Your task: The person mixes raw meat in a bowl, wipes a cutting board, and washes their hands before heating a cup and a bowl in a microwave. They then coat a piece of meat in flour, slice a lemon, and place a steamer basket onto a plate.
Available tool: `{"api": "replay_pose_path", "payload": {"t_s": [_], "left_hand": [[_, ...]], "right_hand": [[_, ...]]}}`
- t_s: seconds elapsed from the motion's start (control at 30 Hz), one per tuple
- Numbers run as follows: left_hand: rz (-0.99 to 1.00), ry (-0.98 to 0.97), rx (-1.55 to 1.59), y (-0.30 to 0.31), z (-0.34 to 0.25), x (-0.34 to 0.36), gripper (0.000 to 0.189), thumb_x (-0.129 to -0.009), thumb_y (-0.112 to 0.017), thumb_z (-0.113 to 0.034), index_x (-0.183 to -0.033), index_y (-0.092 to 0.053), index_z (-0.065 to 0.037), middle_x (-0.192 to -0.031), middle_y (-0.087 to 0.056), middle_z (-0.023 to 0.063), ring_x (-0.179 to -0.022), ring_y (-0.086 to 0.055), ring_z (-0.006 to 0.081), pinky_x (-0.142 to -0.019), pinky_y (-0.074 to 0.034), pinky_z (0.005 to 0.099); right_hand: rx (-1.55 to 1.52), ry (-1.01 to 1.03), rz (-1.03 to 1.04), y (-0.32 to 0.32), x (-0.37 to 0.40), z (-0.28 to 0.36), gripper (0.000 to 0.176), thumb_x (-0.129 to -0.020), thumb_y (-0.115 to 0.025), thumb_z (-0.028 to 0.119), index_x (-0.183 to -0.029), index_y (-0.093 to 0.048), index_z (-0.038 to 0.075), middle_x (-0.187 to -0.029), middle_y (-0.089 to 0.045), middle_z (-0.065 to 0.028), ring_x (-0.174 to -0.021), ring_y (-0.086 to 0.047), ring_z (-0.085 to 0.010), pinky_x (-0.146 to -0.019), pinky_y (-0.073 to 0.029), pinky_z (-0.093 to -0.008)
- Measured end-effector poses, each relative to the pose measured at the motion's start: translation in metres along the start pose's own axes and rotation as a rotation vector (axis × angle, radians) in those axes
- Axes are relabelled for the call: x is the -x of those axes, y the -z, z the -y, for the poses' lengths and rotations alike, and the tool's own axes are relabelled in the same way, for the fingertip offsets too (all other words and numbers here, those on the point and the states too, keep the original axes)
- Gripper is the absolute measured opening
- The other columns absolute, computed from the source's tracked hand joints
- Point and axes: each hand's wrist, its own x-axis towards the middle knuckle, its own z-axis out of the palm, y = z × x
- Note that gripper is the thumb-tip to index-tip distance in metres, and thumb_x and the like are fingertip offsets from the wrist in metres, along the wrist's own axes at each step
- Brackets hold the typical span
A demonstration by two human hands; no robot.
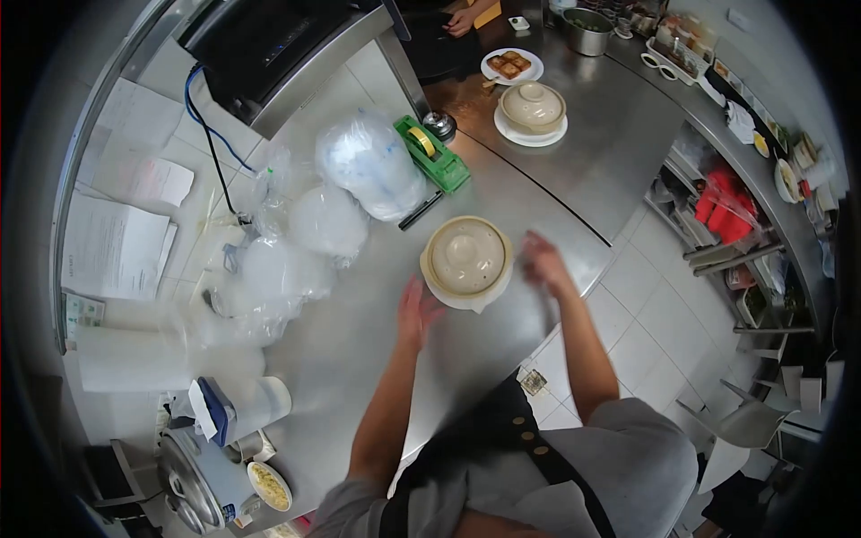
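Lidded pot [467, 256] set on its plate [452, 301]; left hand [417, 311] open beside it, right hand [543, 262] too blurred to tell.

- A green tape dispenser [446, 170] is loaded with yellow tape [419, 141].
- A metal bell [439, 125] is set just beside it.
- Clear plastic bags [334, 215] are heaped on the counter [359, 345].
- Browned food pieces [508, 64] are served on a white plate [531, 78].
- Printed sheets [109, 248] are fixed to the wall [193, 142].
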Motion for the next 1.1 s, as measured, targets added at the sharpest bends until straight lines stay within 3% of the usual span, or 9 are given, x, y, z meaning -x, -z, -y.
{"api": "replay_pose_path", "payload": {"t_s": [0.23, 0.5, 0.57, 0.63, 0.7, 0.77, 0.83, 0.9, 1.1], "left_hand": [[0.178, 0.056, -0.048, -0.038, -0.008, -0.036, 0.051, -0.094, -0.042, -0.034, -0.140, -0.030, -0.015, -0.131, -0.046, 0.0018, -0.094, -0.057, 0.0226, -0.083, -0.046, 0.0368], [0.249, 0.133, -0.135, -0.116, -0.021, -0.082, 0.049, -0.094, -0.039, -0.037, -0.139, -0.034, -0.020, -0.140, -0.035, -0.0008, -0.104, -0.049, 0.0245, -0.088, -0.037, 0.0388], [-0.007, 0.071, -0.270, -0.129, -0.021, -0.081, 0.047, -0.092, -0.046, -0.030, -0.136, -0.038, -0.016, -0.132, -0.044, 0.0019, -0.098, -0.051, 0.0202, -0.084, -0.041, 0.0363], [0.076, -0.021, -0.371, -0.118, -0.009, -0.063, 0.045, -0.090, -0.049, -0.024, -0.133, -0.041, -0.014, -0.124, -0.049, 0.0023, -0.094, -0.052, 0.0177, -0.080, -0.043, 0.0337], [0.433, -0.110, -0.264, -0.076, 0.038, -0.049, 0.043, -0.086, -0.056, -0.015, -0.128, -0.047, -0.010, -0.110, -0.057, 0.0018, -0.088, -0.054, 0.0133, -0.073, -0.046, 0.0292], [0.692, -0.033, -0.099, -0.026, 0.063, 0.027, 0.044, -0.081, -0.062, -0.012, -0.123, -0.050, -0.009, -0.102, -0.059, 0.0010, -0.086, -0.056, 0.0109, -0.066, -0.047, 0.0275], [0.774, -0.041, -0.479, 0.033, 0.065, 0.120, 0.037, -0.084, -0.060, -0.019, -0.119, -0.055, -0.009, -0.093, -0.060, 0.0017, -0.078, -0.056, 0.0111, -0.060, -0.047, 0.0269], [0.650, -0.018, -0.520, 0.103, 0.052, 0.229, 0.038, -0.086, -0.059, -0.027, -0.119, -0.056, -0.009, -0.087, -0.061, 0.0022, -0.069, -0.055, 0.0107, -0.060, -0.048, 0.0270], [-0.219, 0.113, -0.331, 0.325, 0.162, 0.473, 0.033, -0.087, -0.056, -0.027, -0.111, -0.062, -0.005, -0.092, -0.067, 0.0073, -0.079, -0.064, 0.0126, -0.071, -0.049, 0.0292]], "right_hand": [[-0.151, 0.215, -0.082, -0.035, -0.016, -0.058, 0.039, -0.093, -0.046, 0.038, -0.127, -0.052, 0.018, -0.082, -0.059, 0.0017, -0.064, -0.053, -0.0098, -0.053, -0.045, -0.0271], [-0.212, 0.143, -0.191, 0.022, -0.045, 0.019, 0.039, -0.094, -0.040, 0.039, -0.118, -0.055, 0.013, -0.095, -0.062, -0.0062, -0.077, -0.060, -0.0186, -0.065, -0.051, -0.0359], [-0.175, 0.144, -0.181, 0.033, -0.062, 0.026, 0.039, -0.093, -0.041, 0.039, -0.116, -0.056, 0.012, -0.094, -0.062, -0.0069, -0.076, -0.060, -0.0187, -0.065, -0.051, -0.0350], [-0.196, 0.135, -0.158, 0.037, -0.068, 0.029, 0.040, -0.092, -0.044, 0.040, -0.112, -0.057, 0.008, -0.090, -0.062, -0.0085, -0.075, -0.061, -0.0187, -0.063, -0.051, -0.0346], [-0.032, 0.218, -0.140, 0.052, -0.075, 0.011, 0.041, -0.090, -0.046, 0.040, -0.110, -0.057, 0.007, -0.088, -0.062, -0.0094, -0.073, -0.061, -0.0179, -0.060, -0.051, -0.0353], [1.052, 0.795, -0.424, 0.077, -0.088, -0.038, 0.033, -0.091, -0.047, 0.029, -0.110, -0.059, 0.005, -0.104, -0.063, -0.0178, -0.093, -0.060, -0.0218, -0.075, -0.048, -0.0293], [0.054, 0.849, -0.087, -0.021, 0.047, 0.006, 0.033, -0.088, -0.055, 0.014, -0.118, -0.054, 0.000, -0.098, -0.064, -0.0109, -0.082, -0.062, -0.0191, -0.068, -0.049, -0.0275], [0.126, 0.692, 0.189, -0.078, 0.094, -0.044, 0.042, -0.084, -0.058, 0.010, -0.125, -0.047, 0.004, -0.083, -0.059, -0.0036, -0.066, -0.055, -0.0078, -0.056, -0.047, -0.0212], [0.683, 0.346, 1.437, -0.344, 0.367, -0.163, 0.050, -0.077, -0.060, 0.000, -0.125, -0.049, 0.007, -0.097, -0.062, -0.0073, -0.077, -0.060, -0.0142, -0.063, -0.052, -0.0274]]}}
